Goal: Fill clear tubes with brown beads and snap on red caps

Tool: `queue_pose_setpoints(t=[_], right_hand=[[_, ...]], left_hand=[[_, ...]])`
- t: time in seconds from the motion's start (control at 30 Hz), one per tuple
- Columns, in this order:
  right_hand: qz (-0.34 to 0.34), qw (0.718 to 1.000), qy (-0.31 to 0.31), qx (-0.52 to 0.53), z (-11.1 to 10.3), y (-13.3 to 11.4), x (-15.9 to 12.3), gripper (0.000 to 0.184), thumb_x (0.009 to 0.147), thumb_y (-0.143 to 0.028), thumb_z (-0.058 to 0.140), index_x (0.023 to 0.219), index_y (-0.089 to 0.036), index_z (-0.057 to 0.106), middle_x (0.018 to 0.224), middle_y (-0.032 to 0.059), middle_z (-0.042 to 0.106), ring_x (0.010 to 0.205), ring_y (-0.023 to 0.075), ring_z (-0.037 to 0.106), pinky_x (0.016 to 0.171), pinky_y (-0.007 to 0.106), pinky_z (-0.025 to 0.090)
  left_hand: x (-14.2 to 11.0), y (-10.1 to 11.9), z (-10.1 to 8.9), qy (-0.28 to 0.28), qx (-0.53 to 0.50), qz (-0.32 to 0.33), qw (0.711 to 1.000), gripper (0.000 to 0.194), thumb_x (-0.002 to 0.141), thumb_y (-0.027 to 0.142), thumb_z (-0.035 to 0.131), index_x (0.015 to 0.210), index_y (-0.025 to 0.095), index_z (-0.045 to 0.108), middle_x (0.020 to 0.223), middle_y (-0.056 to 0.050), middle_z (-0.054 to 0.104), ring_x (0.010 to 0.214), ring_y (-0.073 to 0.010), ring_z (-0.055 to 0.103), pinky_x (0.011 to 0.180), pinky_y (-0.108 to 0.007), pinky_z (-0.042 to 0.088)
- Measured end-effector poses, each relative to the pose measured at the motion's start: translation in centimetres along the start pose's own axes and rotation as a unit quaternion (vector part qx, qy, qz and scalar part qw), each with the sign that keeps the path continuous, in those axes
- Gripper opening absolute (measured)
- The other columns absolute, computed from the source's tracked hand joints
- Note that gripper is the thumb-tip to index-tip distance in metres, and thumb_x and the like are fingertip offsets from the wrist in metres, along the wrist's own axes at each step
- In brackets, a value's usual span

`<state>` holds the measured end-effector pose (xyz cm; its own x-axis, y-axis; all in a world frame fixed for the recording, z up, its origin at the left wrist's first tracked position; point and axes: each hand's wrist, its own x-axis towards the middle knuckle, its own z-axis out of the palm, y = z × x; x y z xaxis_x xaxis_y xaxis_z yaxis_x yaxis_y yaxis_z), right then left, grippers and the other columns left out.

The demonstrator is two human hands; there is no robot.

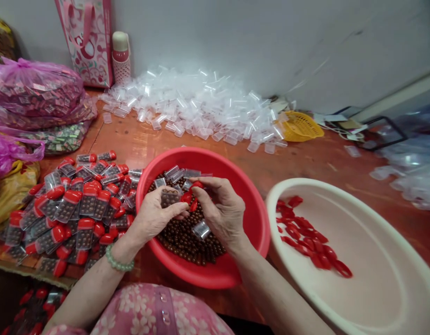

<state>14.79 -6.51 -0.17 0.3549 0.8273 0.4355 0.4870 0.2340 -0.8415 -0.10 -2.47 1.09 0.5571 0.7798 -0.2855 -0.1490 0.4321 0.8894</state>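
1. Left hand, centre of the frame: thumb and fingers pinched on a box, clear-walled and packed with brown beads. A green bracelet rings the wrist.
2. Right hand, just right of centre: thumb and forefinger closed on a cap, red, just beside the box. More red shows between the two hands; from where I stand I cannot tell how many pieces.
3. Basin, red, centre: below both hands, with loose beads and several clear shells lying on them.
4. Tub, cream, lower right: red caps gathered towards its left side.
5. Pile, left: bead-filled boxes with red caps, heaped beside the basin.
6. Heap of clear shells, upper centre, along the wall; a yellow basket at its right end.
7. Bags, pink and translucent, upper left; behind them a patterned tote, with a flask beside it.
8. Table, reddish-brown, under everything listed.
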Motion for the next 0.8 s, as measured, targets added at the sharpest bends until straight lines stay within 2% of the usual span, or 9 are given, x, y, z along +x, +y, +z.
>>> queue_pose_setpoints(t=[0.1, 0.2, 0.3, 0.4, 0.5, 0.57, 0.67, 0.8], right_hand=[[-0.044, 0.994, -0.081, -0.06, -0.6, 0.0, -0.3, 0.02, 0.091, -0.03, 0.055, 0.109, -0.026, 0.064, 0.103, 0.0063, 0.072, 0.092, 0.0195, 0.068, 0.085, 0.036, 0.054], [-0.069, 0.982, -0.161, -0.066, -1.0, -0.4, -0.6, 0.035, 0.089, -0.037, 0.058, 0.121, -0.024, 0.061, 0.115, 0.0102, 0.069, 0.105, 0.0246, 0.065, 0.093, 0.041, 0.053], [-0.077, 0.978, -0.182, -0.065, -0.9, -0.7, -0.6, 0.042, 0.083, -0.036, 0.066, 0.123, -0.024, 0.061, 0.117, 0.0103, 0.069, 0.108, 0.0262, 0.065, 0.094, 0.042, 0.053], [-0.055, 0.982, -0.172, -0.049, -0.8, -0.7, -0.5, 0.026, 0.086, -0.028, 0.062, 0.112, -0.025, 0.066, 0.106, 0.0078, 0.073, 0.097, 0.0224, 0.068, 0.087, 0.037, 0.054], [0.007, 0.986, -0.162, -0.041, -0.9, -0.6, -0.3, 0.01, 0.084, -0.031, 0.065, 0.091, -0.024, 0.066, 0.084, 0.0035, 0.071, 0.075, 0.0174, 0.065, 0.071, 0.03, 0.052], [0.074, 0.984, -0.158, -0.031, -1.0, -0.5, -0.2, 0.018, 0.079, -0.037, 0.071, 0.078, -0.023, 0.059, 0.066, -0.002, 0.062, 0.059, 0.0131, 0.054, 0.058, 0.026, 0.045], [0.146, 0.976, -0.162, -0.001, -1.4, -0.1, 0.0, 0.04, 0.072, -0.049, 0.075, 0.064, -0.022, 0.046, 0.052, -0.0068, 0.045, 0.049, 0.0096, 0.038, 0.049, 0.023, 0.033], [0.164, 0.966, -0.188, 0.061, -1.6, 0.6, 0.2, 0.055, 0.082, -0.067, 0.054, 0.055, -0.021, 0.041, 0.049, -0.0041, 0.041, 0.048, 0.0104, 0.034, 0.049, 0.025, 0.029]], left_hand=[[0.0, 0.0, -0.1, -0.014, -0.006, -0.003, 1.0, 0.033, 0.071, 0.032, 0.075, 0.09, 0.014, 0.054, 0.073, 0.002, 0.062, 0.065, -0.0102, 0.062, 0.066, -0.024, 0.05], [0.1, -0.1, -0.4, -0.011, 0.009, 0.014, 1.0, 0.031, 0.073, 0.033, 0.074, 0.09, 0.014, 0.057, 0.079, 0.001, 0.061, 0.07, -0.0101, 0.059, 0.071, -0.025, 0.05], [0.2, -0.3, -0.7, -0.015, 0.03, 0.039, 0.999, 0.029, 0.075, 0.032, 0.072, 0.094, 0.014, 0.059, 0.086, -0.001, 0.062, 0.081, -0.0125, 0.058, 0.08, -0.027, 0.048], [0.3, -0.5, -0.9, -0.053, -0.015, 0.022, 0.998, 0.036, 0.076, 0.039, 0.071, 0.098, 0.014, 0.058, 0.088, -0.002, 0.06, 0.081, -0.0135, 0.058, 0.078, -0.029, 0.049], [0.4, -0.6, -1.2, -0.087, -0.053, -0.003, 0.995, 0.039, 0.076, 0.043, 0.071, 0.098, 0.015, 0.055, 0.088, -0.002, 0.059, 0.076, -0.0123, 0.058, 0.074, -0.028, 0.05], [0.4, -0.4, -1.2, -0.089, -0.028, 0.011, 0.996, 0.035, 0.077, 0.038, 0.07, 0.097, 0.014, 0.056, 0.089, -0.002, 0.059, 0.079, -0.0118, 0.058, 0.077, -0.027, 0.047], [0.4, -0.1, -1.1, -0.083, 0.034, 0.036, 0.995, 0.026, 0.077, 0.029, 0.068, 0.095, 0.014, 0.057, 0.089, -0.002, 0.06, 0.083, -0.0121, 0.056, 0.082, -0.027, 0.044], [0.4, 0.1, -0.8, -0.086, 0.073, 0.027, 0.993, 0.025, 0.075, 0.023, 0.068, 0.095, 0.016, 0.055, 0.083, 0.001, 0.057, 0.077, -0.0112, 0.053, 0.079, -0.027, 0.042]])
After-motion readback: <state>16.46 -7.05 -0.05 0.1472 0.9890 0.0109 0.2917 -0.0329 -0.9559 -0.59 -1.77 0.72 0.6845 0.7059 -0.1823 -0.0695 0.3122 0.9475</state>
